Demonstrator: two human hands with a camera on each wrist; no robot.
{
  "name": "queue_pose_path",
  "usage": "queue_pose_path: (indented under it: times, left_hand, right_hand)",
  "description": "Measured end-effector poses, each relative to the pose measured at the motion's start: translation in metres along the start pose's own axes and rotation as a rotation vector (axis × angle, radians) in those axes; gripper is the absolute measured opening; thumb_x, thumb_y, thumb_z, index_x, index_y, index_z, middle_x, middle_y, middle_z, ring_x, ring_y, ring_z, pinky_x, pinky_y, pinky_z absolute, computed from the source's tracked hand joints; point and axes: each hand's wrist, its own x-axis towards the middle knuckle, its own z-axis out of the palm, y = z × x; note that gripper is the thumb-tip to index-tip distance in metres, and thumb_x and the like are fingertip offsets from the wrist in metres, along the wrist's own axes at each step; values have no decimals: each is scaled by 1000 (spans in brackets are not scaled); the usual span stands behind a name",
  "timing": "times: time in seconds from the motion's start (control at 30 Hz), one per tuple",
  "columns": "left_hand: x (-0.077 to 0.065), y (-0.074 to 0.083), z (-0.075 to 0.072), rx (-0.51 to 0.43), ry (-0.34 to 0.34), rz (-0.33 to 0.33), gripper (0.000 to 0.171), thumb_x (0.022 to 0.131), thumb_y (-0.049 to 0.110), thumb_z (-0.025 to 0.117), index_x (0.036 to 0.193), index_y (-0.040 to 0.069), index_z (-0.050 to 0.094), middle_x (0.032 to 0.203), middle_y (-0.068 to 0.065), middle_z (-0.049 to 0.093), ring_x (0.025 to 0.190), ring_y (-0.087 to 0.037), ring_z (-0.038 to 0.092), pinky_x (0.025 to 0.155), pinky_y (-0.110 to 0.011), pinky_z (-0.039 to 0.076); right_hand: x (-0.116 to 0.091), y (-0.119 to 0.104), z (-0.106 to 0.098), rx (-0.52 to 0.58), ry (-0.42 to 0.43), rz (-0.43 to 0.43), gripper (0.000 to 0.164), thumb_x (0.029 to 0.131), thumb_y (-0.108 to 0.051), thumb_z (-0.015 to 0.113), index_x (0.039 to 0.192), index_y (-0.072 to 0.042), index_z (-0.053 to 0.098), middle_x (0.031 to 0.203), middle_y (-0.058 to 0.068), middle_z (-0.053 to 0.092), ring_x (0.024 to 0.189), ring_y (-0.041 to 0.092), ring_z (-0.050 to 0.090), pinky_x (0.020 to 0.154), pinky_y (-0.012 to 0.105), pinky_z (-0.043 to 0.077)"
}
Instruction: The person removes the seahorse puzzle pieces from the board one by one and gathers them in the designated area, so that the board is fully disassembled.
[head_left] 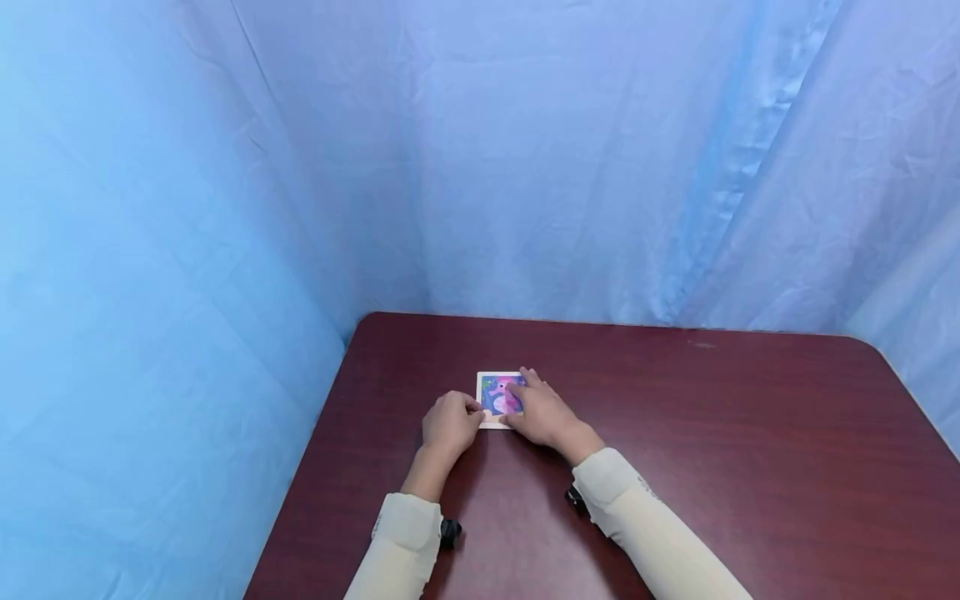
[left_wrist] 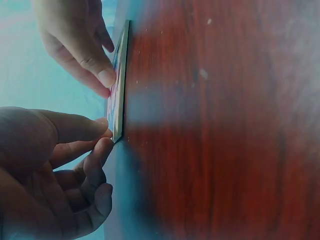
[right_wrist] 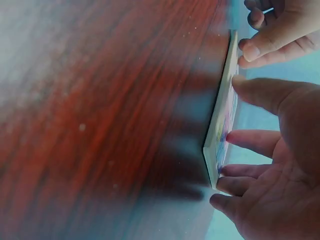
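A small square picture board (head_left: 491, 400) lies flat on the table, showing a pink animal on blue-purple inside a pale border. At its near left corner, my left hand (head_left: 451, 422) pinches with thumb and index finger, the other fingers curled. Whether a loose piece sits between those fingertips is hidden. My right hand (head_left: 546, 413) spreads over the board's right side, covering part of the picture. The right wrist view shows the right thumb and fingertips (right_wrist: 245, 136) resting on the board's face and far edge, fairly straight. The board (left_wrist: 120, 95) appears thin and edge-on in the left wrist view.
The dark red wooden table (head_left: 712, 450) has rounded far corners and extends well to the right. Pale blue curtains (head_left: 525, 167) hang behind it and along the left side. Black wrist cameras (head_left: 450, 533) sit at both cream sleeves.
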Motion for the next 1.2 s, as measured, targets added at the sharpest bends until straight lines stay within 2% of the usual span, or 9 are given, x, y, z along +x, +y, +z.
queue_pose_path:
  times: [0.2, 0.37, 0.57, 0.7, 0.9, 1.2]
  left_hand:
    - [7, -1, -2, -24, 14, 22, 13, 92, 18, 80, 102, 10, 81, 86, 0, 75, 78, -16, 67, 76, -42, 58]
    - [18, 0, -1, -44, 13, 17, 20, 92, 16, 76, 110, 9, 79, 89, -1, 74, 80, -17, 65, 77, -41, 56]
    - [29, 1, 7, -73, -2, -13, 19, 96, 15, 68, 111, 9, 79, 90, -2, 73, 78, -16, 63, 74, -38, 53]
    - [36, 5, 11, -87, 11, -17, 19, 95, 13, 68, 110, 9, 79, 88, -1, 71, 78, -17, 63, 73, -38, 51]
    - [41, 8, 16, -84, 50, -15, 22, 91, 10, 71, 111, 8, 80, 86, -2, 70, 77, -17, 61, 72, -37, 51]
    - [40, 12, 17, -151, 75, -20, 23, 88, 4, 72, 109, 5, 82, 78, -3, 71, 74, -17, 61, 73, -35, 53]
  right_hand:
    - [0, -3, -1, -16, -6, 2, 62, 100, -31, 73, 151, -1, 56, 172, 27, 28, 161, 44, 27, 129, 54, 31]
    - [-2, -6, -4, -28, 5, -16, 60, 100, -29, 73, 150, -1, 57, 170, 28, 30, 160, 44, 30, 127, 57, 33]
    - [-6, -6, -3, -34, -8, 12, 62, 100, -33, 73, 152, -7, 56, 172, 23, 30, 161, 40, 30, 126, 53, 36]
    - [-6, -5, -3, -19, -5, 7, 62, 100, -33, 74, 152, -5, 56, 171, 24, 31, 161, 40, 29, 126, 52, 36]
    - [-5, -4, -3, 3, -2, 5, 70, 99, -33, 75, 157, -4, 49, 171, 24, 31, 161, 39, 29, 127, 52, 35]
    - [-6, -5, -5, 12, -2, 10, 73, 98, -32, 76, 157, -2, 47, 171, 23, 33, 161, 39, 30, 127, 52, 35]
